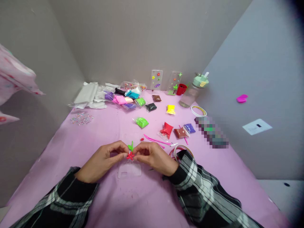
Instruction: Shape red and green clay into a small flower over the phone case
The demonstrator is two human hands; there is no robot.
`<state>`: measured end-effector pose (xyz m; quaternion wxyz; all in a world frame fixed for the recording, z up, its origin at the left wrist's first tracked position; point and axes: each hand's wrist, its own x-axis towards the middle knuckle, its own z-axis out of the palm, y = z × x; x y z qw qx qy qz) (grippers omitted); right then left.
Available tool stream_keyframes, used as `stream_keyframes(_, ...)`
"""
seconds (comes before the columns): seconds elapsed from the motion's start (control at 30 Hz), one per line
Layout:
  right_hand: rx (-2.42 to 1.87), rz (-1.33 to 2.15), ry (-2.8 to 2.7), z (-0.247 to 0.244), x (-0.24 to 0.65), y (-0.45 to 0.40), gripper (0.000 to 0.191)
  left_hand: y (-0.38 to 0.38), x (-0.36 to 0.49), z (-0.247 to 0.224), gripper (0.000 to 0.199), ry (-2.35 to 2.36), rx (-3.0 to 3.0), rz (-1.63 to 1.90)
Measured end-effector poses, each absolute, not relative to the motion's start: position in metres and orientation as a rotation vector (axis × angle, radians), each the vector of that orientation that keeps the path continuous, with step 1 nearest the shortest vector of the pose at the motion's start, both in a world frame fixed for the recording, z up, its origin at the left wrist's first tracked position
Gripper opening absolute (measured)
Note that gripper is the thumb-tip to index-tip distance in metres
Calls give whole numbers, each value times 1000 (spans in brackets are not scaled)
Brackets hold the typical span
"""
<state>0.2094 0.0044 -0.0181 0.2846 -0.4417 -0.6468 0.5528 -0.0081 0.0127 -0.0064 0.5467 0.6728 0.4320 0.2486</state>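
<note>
A small red clay flower (130, 156) lies between my two hands, with a green clay stem and leaves (131, 146) above it. My left hand (108, 156) pinches the flower's left side with thumb and fingers. From the right, the fingertips of my right hand (154, 155) are closed at its other petals. Under both hands lies a clear plastic phone case (125, 173), partly covered by my fingers. Just beyond my right hand are a small red clay piece (142, 139) and a pink modelling tool (154, 139).
Clay packets, including a green one (142, 122), a red one (166, 130) and a yellow one (170, 109), lie farther back. A water bottle (188, 95) stands at the back right. Bangles (175, 153) sit by my right sleeve; rhinestones (82, 118) lie left.
</note>
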Motion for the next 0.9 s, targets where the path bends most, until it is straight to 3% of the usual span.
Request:
stream_keyframes(0.5,-1308,1180,-2125,-15,211,3,12,16,-14,-19,15,1111,1888,493)
stream_keyframes(0.7,-1252,1325,-2002,-10,217,8,6,17,-16,-22,22,1138,2043,427)
stream_keyframes(0.83,-989,1611,-1812,22,234,4,30,17,-16,-21,27,1129,2083,435)
stream_keyframes(0.9,-817,1549,-1812,44,247,-8,38,17,-16,-21,27,1133,2077,445)
